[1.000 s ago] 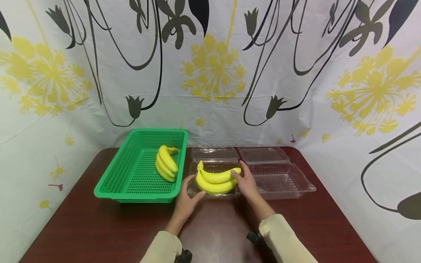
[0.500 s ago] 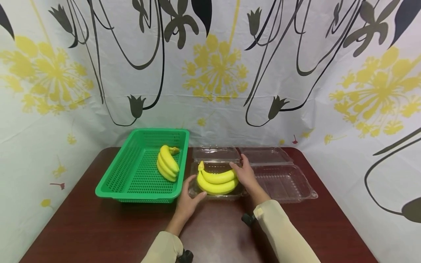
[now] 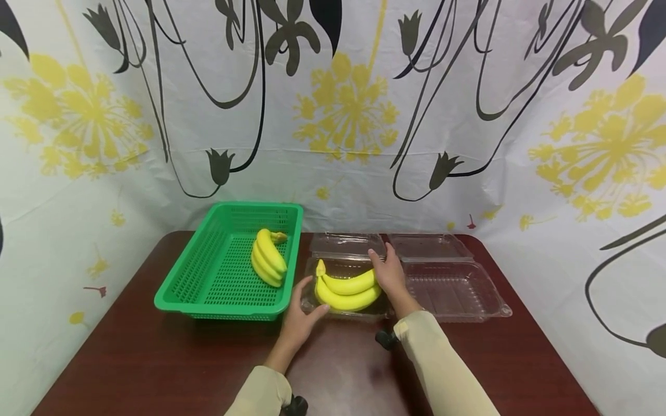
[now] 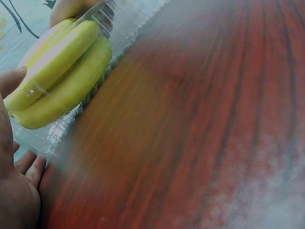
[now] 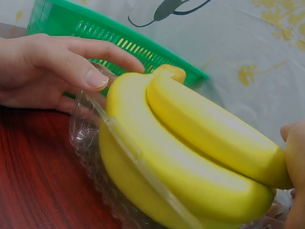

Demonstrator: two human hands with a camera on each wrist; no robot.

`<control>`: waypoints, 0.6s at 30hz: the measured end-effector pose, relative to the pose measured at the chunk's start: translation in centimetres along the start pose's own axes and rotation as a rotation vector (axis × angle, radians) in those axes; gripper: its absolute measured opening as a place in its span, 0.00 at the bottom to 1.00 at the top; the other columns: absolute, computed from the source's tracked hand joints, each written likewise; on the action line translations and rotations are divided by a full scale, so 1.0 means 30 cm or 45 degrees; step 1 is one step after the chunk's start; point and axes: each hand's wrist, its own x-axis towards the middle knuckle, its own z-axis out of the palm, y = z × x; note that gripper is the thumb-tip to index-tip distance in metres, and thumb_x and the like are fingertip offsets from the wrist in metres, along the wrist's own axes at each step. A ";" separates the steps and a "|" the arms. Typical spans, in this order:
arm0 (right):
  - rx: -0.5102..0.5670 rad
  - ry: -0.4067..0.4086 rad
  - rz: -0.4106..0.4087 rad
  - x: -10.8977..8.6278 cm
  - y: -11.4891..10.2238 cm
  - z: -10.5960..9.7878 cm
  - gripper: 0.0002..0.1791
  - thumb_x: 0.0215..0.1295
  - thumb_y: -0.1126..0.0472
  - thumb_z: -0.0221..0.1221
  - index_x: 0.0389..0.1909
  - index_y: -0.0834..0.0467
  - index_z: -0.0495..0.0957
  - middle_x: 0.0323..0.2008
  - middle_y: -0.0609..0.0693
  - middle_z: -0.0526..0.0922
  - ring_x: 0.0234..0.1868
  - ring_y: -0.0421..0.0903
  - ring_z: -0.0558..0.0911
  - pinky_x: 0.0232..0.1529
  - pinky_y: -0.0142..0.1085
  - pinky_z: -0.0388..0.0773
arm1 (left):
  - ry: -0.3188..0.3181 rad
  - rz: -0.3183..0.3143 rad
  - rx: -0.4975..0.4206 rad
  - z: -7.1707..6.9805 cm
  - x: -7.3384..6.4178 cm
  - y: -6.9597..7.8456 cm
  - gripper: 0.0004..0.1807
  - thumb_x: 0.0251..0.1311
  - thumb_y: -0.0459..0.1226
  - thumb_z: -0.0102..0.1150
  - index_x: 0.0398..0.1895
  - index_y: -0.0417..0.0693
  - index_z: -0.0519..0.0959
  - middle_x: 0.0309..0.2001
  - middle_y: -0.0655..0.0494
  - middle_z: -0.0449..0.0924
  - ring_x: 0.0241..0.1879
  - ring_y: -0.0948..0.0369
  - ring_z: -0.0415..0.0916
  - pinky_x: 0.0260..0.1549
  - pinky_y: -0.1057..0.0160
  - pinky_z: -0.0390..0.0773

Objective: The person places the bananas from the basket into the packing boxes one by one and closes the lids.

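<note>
A bunch of yellow bananas [image 3: 347,292] lies in the left clear plastic container [image 3: 333,315], its stem toward the upper left. My left hand [image 3: 299,321] holds the container's left end; in the right wrist view its thumb [image 5: 96,78] is at the rim and other fingers go behind the clear wall. At the right end, my right hand [image 3: 391,278] rests over the banana tips, thumb and forefinger reaching toward the far side. Its fingers are mostly outside the right wrist view. Part of the bunch appears through the clear wall in the left wrist view.
A green basket [image 3: 179,263] stands to the left, with another banana bunch [image 3: 267,258] inside. To the right is a second open clear container [image 3: 452,292]. Both containers' lids [image 3: 429,247] lie folded back toward the patterned cloth [image 3: 333,190] behind the dark red table [image 3: 171,358].
My right hand has shifted from the upper banana's tip toward the container's far right corner, now covering the tips. My left hand stays at the left end. The head view has turned slightly left.
</note>
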 end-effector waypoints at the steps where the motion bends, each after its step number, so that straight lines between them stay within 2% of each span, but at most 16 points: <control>1: 0.007 0.009 0.001 0.000 0.002 0.001 0.41 0.72 0.39 0.46 0.77 0.56 0.46 0.73 0.63 0.55 0.71 0.62 0.56 0.67 0.57 0.53 | -0.005 0.021 0.004 0.000 0.001 0.000 0.40 0.54 0.40 0.70 0.70 0.56 0.63 0.67 0.50 0.62 0.65 0.50 0.62 0.58 0.44 0.65; 5: 0.062 0.035 -0.009 -0.006 0.005 0.003 0.41 0.72 0.38 0.45 0.77 0.56 0.48 0.73 0.62 0.54 0.71 0.61 0.55 0.67 0.57 0.53 | -0.016 0.124 0.057 0.000 0.006 0.000 0.37 0.54 0.39 0.70 0.69 0.54 0.67 0.68 0.48 0.62 0.66 0.49 0.60 0.60 0.42 0.62; 7: 0.105 0.046 -0.012 -0.010 0.004 0.005 0.41 0.72 0.38 0.45 0.77 0.55 0.48 0.73 0.61 0.54 0.72 0.60 0.55 0.67 0.57 0.53 | -0.019 0.151 0.084 0.000 0.009 -0.004 0.36 0.55 0.39 0.70 0.68 0.54 0.69 0.68 0.46 0.60 0.67 0.48 0.59 0.60 0.42 0.63; 12: 0.189 0.078 -0.006 -0.018 0.005 0.008 0.41 0.71 0.37 0.47 0.76 0.54 0.49 0.73 0.59 0.54 0.71 0.59 0.56 0.66 0.56 0.56 | -0.025 0.143 0.101 0.000 0.011 -0.010 0.33 0.56 0.40 0.69 0.67 0.55 0.71 0.69 0.44 0.59 0.66 0.46 0.59 0.55 0.44 0.67; 18: 0.233 0.152 -0.054 -0.026 0.013 0.017 0.41 0.70 0.38 0.51 0.76 0.53 0.52 0.71 0.59 0.59 0.68 0.58 0.62 0.65 0.54 0.61 | -0.030 0.143 0.089 -0.003 0.009 -0.014 0.34 0.56 0.39 0.69 0.67 0.55 0.70 0.69 0.45 0.59 0.67 0.47 0.58 0.56 0.45 0.66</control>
